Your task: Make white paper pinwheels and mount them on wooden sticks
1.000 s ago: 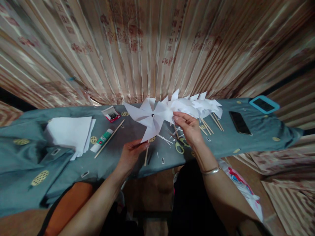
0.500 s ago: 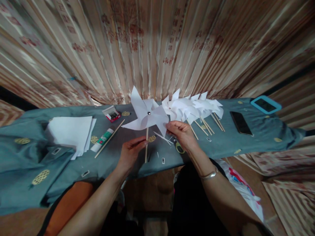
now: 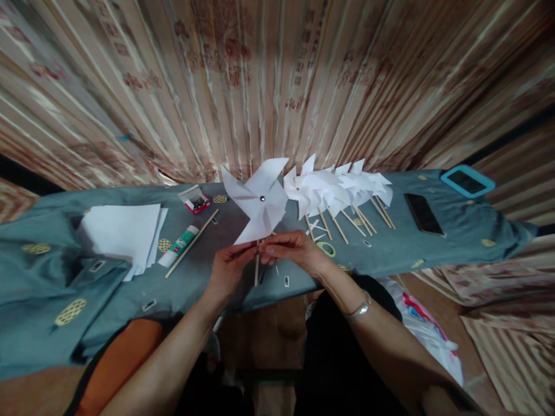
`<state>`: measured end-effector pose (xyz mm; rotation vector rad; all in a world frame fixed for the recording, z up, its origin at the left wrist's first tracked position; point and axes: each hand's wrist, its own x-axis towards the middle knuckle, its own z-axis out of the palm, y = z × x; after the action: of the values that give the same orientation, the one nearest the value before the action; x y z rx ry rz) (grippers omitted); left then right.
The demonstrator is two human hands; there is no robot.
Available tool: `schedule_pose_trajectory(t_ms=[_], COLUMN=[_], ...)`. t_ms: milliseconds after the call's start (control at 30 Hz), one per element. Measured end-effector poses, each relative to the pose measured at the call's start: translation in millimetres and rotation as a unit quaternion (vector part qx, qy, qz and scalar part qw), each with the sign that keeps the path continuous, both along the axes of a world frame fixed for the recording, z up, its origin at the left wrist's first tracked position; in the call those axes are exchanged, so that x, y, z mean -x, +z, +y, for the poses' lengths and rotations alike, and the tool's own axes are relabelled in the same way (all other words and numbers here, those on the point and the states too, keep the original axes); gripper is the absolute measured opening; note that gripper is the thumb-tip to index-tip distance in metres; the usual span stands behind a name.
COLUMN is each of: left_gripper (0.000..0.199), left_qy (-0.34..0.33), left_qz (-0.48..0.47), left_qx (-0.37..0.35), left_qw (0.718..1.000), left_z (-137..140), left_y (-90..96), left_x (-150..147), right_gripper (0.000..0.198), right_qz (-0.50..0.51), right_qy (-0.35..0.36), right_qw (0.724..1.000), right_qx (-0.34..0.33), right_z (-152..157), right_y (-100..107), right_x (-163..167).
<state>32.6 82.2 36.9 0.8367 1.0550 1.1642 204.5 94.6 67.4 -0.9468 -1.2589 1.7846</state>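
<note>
A white paper pinwheel [image 3: 261, 198] with a shiny pin at its centre stands upright before me on a thin wooden stick [image 3: 256, 271]. My left hand [image 3: 230, 267] pinches that stick just under the blades. Close against it, my right hand [image 3: 291, 249] has its fingers closed at the same spot on the stick. The fingertips of both hands meet there and hide part of the stick. To the right, several more white pinwheels [image 3: 336, 188] lie overlapping in a row, their sticks toward me.
On the cloth-covered table [image 3: 208, 289] are a stack of white paper [image 3: 124, 231], a glue stick [image 3: 178, 245], a loose wooden stick [image 3: 193, 242] and a small box of pins [image 3: 195, 199]. Scissors [image 3: 326, 248] and paper strips lie near the right hand. A phone [image 3: 424, 214] and a blue-framed tablet [image 3: 468, 181] are farther right.
My right hand has left the pinwheel's blade and moved left and down onto the stick beside my left hand. The blades have turned.
</note>
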Motion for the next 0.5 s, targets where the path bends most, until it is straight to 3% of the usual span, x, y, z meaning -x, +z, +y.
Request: schedule_pose_trajectory(t_ms=[100, 300, 367, 500], left_gripper=[0.025, 0.032, 0.033, 0.031], left_qy=[0.02, 0.025, 0.017, 0.005], left_qz=[0.007, 0.003, -0.001, -0.011], left_qx=[0.012, 0.057, 0.064, 0.07], left_qw=[1.0, 0.998, 0.998, 0.997], left_z=[0.0, -1.4, -1.8, -2.6], left_y=[0.2, 4.2, 5.7, 7.4], left_x=[1.4, 3.9, 3.7, 2.7], right_gripper=[0.028, 0.029, 0.034, 0.042], right_qz=[-0.018, 0.008, 0.015, 0.023], right_qy=[-0.031, -0.292, -0.315, -0.266], right_qw=[0.999, 0.955, 0.948, 0.964], right_qx=[-0.015, -0.042, -0.045, -0.004], right_z=[4.9, 22.8, 25.5, 25.2], right_y=[6.5, 8.4, 4.5, -1.6], right_x=[-15.1, -41.5, -38.2, -24.1])
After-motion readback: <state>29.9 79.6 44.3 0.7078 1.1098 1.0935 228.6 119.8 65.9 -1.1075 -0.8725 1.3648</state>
